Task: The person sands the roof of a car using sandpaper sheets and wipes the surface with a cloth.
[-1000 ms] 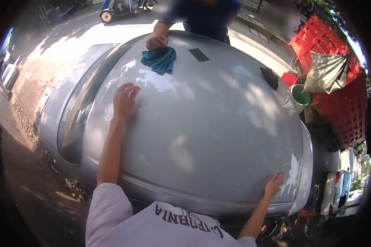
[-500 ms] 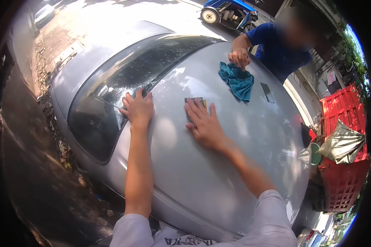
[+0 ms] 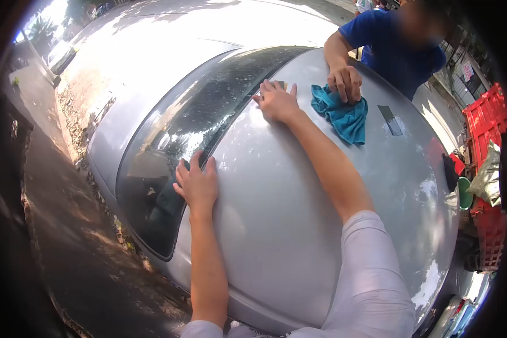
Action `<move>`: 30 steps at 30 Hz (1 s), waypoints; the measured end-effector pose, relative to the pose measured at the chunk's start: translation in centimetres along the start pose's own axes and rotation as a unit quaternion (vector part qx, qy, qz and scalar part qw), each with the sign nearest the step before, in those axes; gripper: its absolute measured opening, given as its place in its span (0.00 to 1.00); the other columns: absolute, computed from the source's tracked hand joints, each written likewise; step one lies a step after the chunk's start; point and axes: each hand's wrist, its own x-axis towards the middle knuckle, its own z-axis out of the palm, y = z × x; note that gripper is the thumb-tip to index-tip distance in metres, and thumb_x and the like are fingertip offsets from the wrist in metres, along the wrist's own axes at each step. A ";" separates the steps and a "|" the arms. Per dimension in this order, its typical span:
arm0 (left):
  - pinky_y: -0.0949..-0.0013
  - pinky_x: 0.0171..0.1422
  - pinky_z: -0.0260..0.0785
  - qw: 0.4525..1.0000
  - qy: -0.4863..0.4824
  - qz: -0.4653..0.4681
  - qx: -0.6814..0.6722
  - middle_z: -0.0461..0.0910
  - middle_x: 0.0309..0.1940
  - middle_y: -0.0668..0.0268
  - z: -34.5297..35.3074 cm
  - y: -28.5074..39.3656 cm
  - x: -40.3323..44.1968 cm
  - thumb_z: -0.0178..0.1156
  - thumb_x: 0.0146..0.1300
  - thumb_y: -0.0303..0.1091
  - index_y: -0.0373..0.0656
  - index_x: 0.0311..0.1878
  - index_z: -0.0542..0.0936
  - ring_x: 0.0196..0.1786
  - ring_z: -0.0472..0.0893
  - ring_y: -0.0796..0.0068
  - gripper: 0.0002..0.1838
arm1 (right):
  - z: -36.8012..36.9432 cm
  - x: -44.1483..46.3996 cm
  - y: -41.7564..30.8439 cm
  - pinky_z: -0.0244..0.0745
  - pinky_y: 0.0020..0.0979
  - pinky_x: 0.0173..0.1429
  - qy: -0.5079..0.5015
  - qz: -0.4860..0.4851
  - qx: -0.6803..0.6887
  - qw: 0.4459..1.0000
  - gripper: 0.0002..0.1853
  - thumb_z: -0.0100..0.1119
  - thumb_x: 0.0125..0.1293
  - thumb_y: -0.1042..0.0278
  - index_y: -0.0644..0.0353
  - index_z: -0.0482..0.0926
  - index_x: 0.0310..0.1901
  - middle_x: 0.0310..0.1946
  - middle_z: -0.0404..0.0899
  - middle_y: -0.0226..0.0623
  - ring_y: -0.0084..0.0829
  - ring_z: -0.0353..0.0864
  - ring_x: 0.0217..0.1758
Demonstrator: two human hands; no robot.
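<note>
My left hand (image 3: 198, 185) lies with fingers spread at the border between the silver car roof (image 3: 265, 214) and the dark window glass (image 3: 169, 163). My right hand (image 3: 279, 103) is stretched farther across the roof, close to the upper edge of the glass. Under its fingers is a small dark-and-yellow pad (image 3: 284, 85), mostly hidden, pressed flat on the paint. To the right, a co-worker's hand (image 3: 345, 81) rests on a crumpled teal cloth (image 3: 346, 119) on the same roof.
A flat dark rectangular piece (image 3: 390, 120) lies on the roof beyond the cloth. The co-worker in a blue shirt (image 3: 397, 48) leans over the far side. Red crates (image 3: 486, 121), a sack (image 3: 486, 179) and a green container (image 3: 465, 193) stand at the right.
My right hand has slid the pad away from me across the roof, toward the window's upper edge. My left hand stays at the glass border. The view has shifted; the co-worker's hand now presses lower on the cloth.
</note>
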 end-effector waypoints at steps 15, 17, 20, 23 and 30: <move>0.41 0.77 0.45 1.000 0.015 -0.003 -0.013 0.67 0.70 0.57 0.9 -1.2 0.6 0.52 0.73 0.45 0.60 0.62 0.79 0.75 0.63 0.57 0.18 | 1.0 -2.8 3.1 0.41 0.61 0.78 0.128 0.046 0.018 0.991 0.35 0.36 0.78 0.44 0.65 0.59 0.73 0.77 0.56 0.40 0.41 0.48 0.82; 0.44 0.76 0.48 1.000 0.027 -0.009 -0.011 0.71 0.68 0.57 0.9 -2.8 1.9 0.51 0.73 0.44 0.60 0.61 0.79 0.72 0.68 0.57 0.17 | 3.8 -5.8 -2.1 0.41 0.62 0.78 0.136 -0.012 0.031 0.990 0.35 0.37 0.77 0.43 0.67 0.61 0.72 0.77 0.56 0.42 0.42 0.49 0.81; 0.62 0.62 0.68 0.955 0.086 -0.056 -0.280 0.85 0.51 0.60 1.0 -5.7 3.9 0.51 0.72 0.34 0.54 0.60 0.80 0.54 0.83 0.62 0.16 | 5.6 -19.2 -11.2 0.44 0.61 0.78 0.063 -0.314 0.085 0.944 0.33 0.46 0.75 0.47 0.67 0.65 0.70 0.73 0.62 0.46 0.47 0.54 0.79; 0.62 0.60 0.71 0.932 0.151 -0.028 -0.329 0.84 0.52 0.61 1.9 -8.9 5.8 0.53 0.71 0.32 0.53 0.60 0.79 0.54 0.83 0.63 0.17 | 5.7 -19.0 -9.1 0.46 0.61 0.77 0.084 -0.354 0.100 0.926 0.33 0.45 0.75 0.45 0.67 0.67 0.69 0.72 0.65 0.44 0.46 0.56 0.79; 0.52 0.65 0.65 0.973 0.106 -0.010 -0.203 0.82 0.57 0.60 3.1 -7.8 5.4 0.59 0.67 0.44 0.55 0.61 0.78 0.59 0.80 0.58 0.19 | 4.0 -19.7 -2.1 0.47 0.60 0.77 0.185 -0.086 0.025 0.979 0.36 0.50 0.72 0.44 0.67 0.66 0.69 0.75 0.59 0.46 0.52 0.53 0.79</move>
